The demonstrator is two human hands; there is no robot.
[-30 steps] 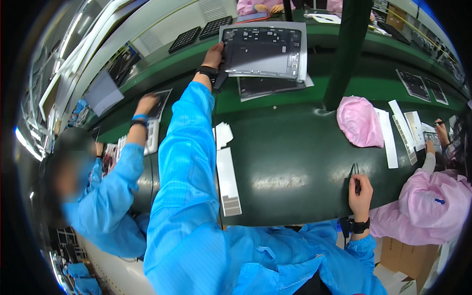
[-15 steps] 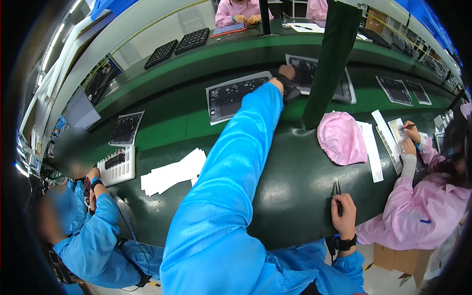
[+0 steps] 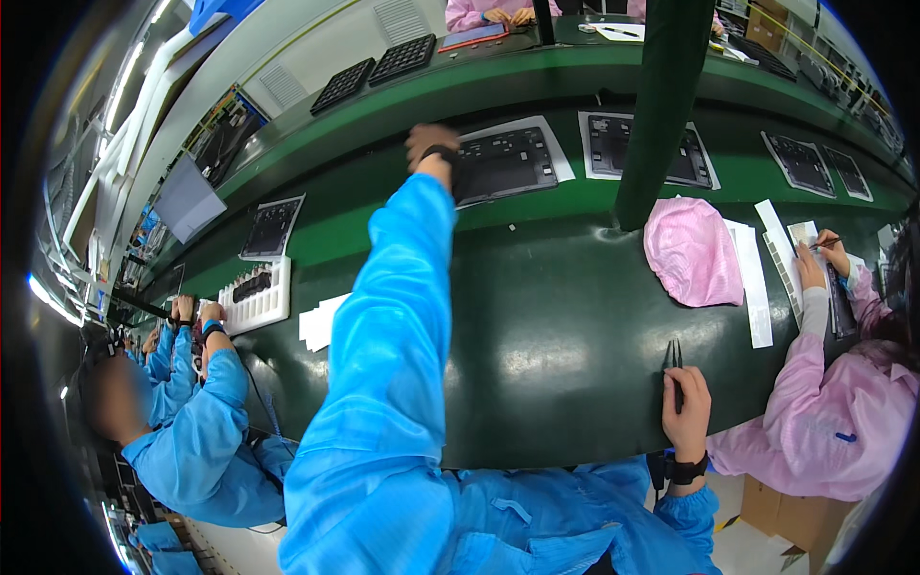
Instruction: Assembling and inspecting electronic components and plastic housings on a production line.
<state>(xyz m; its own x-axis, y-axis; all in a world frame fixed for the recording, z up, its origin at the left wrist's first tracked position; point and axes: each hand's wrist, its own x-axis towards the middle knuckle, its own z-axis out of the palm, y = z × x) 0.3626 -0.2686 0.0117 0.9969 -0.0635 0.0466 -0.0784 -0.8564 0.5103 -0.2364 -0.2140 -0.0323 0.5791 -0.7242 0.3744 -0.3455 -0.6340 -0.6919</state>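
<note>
My left arm stretches across the green belt to the far side. My left hand is by the left end of a flat dark panel lying on a pale sheet; motion smears its fingers, and whether it touches the panel cannot be made out. Near the bench's front edge, my right hand is closed around a pair of dark tweezers, tips pointing away from me. Beyond the tweezers lies a pink cloth cap.
A green post rises before another dark panel. White paper strips lie partly behind my left sleeve. A white slotted tray stands left, near a blue-sleeved co-worker. A pink-sleeved co-worker's hand works at right.
My left hand has swung leftward from the gap between two panels to the left end of one. The view has shifted a little. My right hand still holds the tweezers.
</note>
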